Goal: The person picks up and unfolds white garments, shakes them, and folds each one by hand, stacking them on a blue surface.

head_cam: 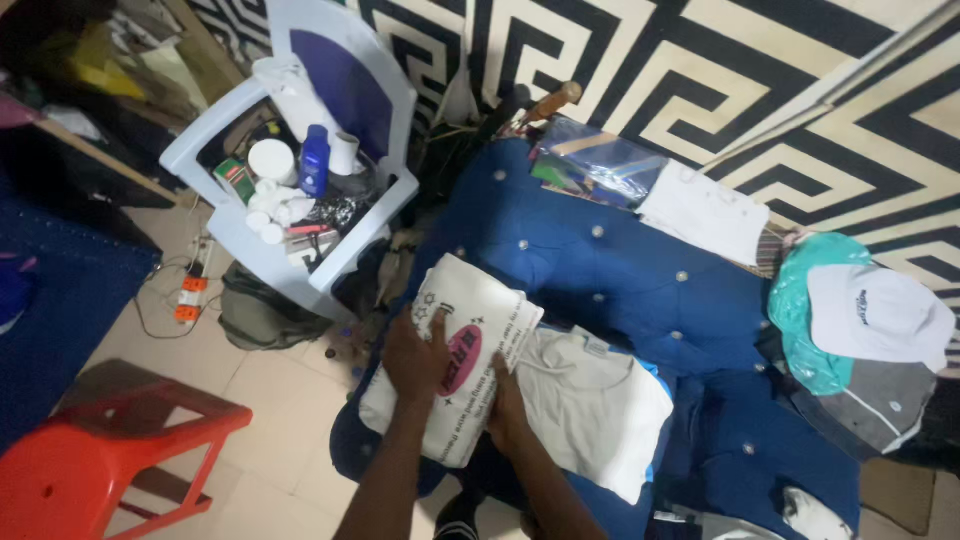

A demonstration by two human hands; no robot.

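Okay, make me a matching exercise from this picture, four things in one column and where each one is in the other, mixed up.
Things:
1. white cap
2. blue bottle
3. red stool
4. printed white shirt

Places:
A. under both hands
B. on the tiled floor, lower left
C. on the white plastic chair
D. on the teal bag, far right

Pairs: 1-D, 2-C, 3-B, 4-A

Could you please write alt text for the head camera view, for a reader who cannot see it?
Seen from above, a person's left hand and right hand press on a folded white printed shirt on a blue tufted seat, beside another folded white garment. A white plastic chair holding toiletries and a red stool stand left.
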